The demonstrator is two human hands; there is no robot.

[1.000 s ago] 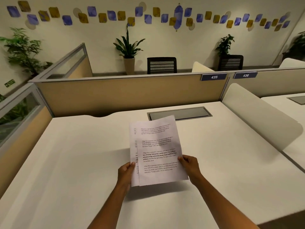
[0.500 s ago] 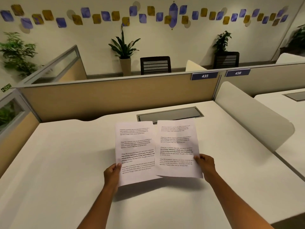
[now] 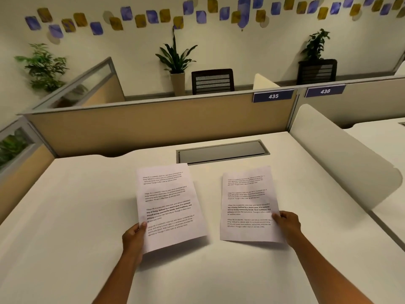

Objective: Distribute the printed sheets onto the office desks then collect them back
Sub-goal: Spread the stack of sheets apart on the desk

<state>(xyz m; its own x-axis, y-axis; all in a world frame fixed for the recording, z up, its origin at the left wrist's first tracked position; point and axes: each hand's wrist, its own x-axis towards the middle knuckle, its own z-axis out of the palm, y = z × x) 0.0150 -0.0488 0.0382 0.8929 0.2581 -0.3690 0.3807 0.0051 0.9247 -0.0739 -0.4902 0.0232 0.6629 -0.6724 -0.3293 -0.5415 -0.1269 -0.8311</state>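
I hold printed white sheets over a white office desk. My left hand grips the lower left corner of the left sheets, which tilt up off the desk. My right hand pinches the right edge of a single printed sheet, held low over the desk to the right. A gap of bare desk separates the two. Whether the left hand holds one sheet or more I cannot tell.
A grey cable hatch is set into the desk behind the sheets. A tan partition with the sign 435 closes the back. A white curved divider stands on the right, with a neighbouring desk beyond it.
The sheets began as one overlapped stack held by both hands. My right hand has drawn one sheet off to the right, and the two now sit apart with a gap between them.
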